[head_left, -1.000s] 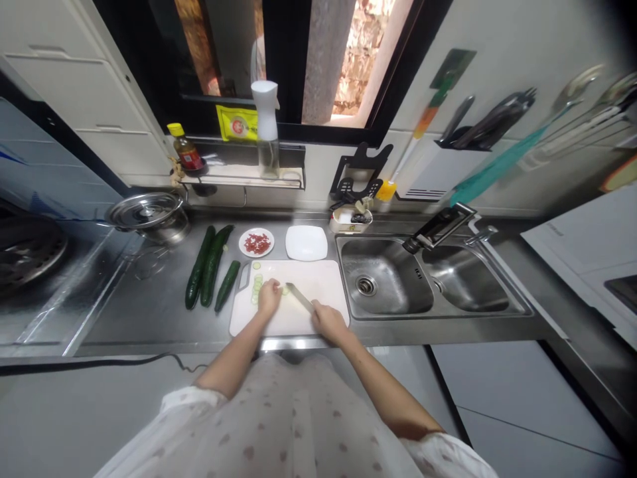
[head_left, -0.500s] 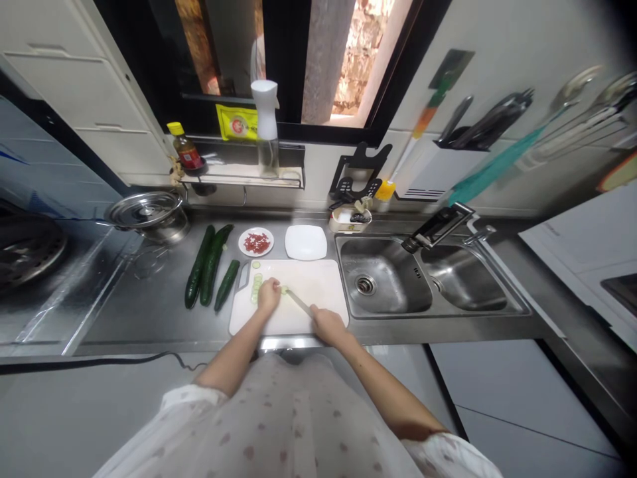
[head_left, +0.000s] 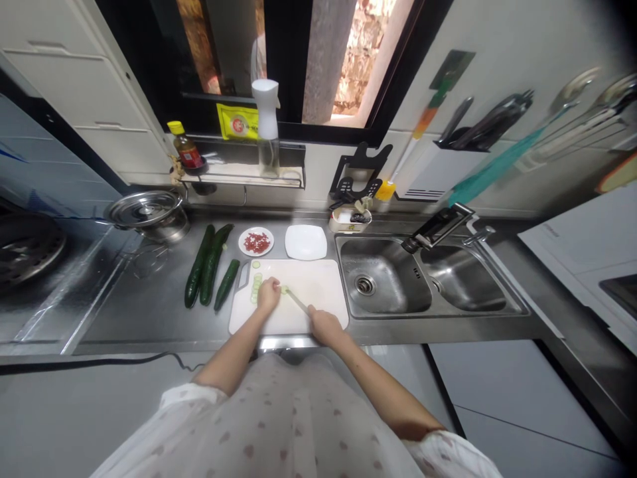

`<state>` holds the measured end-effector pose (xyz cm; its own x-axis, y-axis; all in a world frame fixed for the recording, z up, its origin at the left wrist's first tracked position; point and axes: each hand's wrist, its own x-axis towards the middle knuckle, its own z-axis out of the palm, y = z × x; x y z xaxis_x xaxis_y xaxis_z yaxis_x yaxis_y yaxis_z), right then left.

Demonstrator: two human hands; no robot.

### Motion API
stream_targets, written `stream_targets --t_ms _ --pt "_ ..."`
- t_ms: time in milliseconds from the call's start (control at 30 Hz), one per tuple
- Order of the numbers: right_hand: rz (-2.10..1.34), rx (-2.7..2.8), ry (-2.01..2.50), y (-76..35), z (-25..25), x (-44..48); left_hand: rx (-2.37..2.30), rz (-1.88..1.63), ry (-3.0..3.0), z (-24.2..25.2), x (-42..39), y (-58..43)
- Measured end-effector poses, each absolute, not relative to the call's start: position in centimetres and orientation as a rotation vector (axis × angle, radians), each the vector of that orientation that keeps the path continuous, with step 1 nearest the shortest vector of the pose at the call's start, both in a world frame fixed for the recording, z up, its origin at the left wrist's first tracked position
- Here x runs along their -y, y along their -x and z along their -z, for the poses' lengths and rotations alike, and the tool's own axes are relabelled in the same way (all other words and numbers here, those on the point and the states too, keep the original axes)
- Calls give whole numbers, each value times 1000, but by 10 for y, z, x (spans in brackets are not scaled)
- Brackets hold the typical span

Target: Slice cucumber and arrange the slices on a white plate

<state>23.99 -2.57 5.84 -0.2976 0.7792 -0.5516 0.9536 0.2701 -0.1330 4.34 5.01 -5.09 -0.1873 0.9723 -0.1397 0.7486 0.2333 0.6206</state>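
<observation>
Left hand (head_left: pixel 269 295): fingers curled and pressed down on the cucumber stub (head_left: pixel 284 290), of which only a pale green end shows past the knuckles.
Right hand (head_left: pixel 321 325): closed around the handle of the knife (head_left: pixel 297 302); the handle itself is hidden in the fist.
Knife: the blade runs up and to the left from the right hand, its tip at the exposed end of the stub.
Cucumber stub: lies on the cutting board (head_left: pixel 318 282), left of the middle, just beside the cut slices (head_left: pixel 257 284).
Cut slices: a short row along the board's left edge, near its handle slot.
Whole cucumbers (head_left: pixel 209 265): three, side by side on the steel counter (head_left: pixel 149 312), left of the board.
Dishes: a small dish of red pieces (head_left: pixel 255 242) and a white plate (head_left: pixel 306 242) stand behind the board.
Sink (head_left: pixel 388 285): directly right of the board.
Technique, as judged from here: so little of the stub is left that the holding fingertips should stay tucked behind the knuckles, the blade flat riding against them. Short, even strokes suit it. The stub may roll, so steady downward pressure matters.
</observation>
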Motion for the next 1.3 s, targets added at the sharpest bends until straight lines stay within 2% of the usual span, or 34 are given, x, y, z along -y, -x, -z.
stream_targets --t_ms 1300 --pt "637 -2173 -1542 -240 -59 21 -2020 -528 -1593 50 -52 -42"
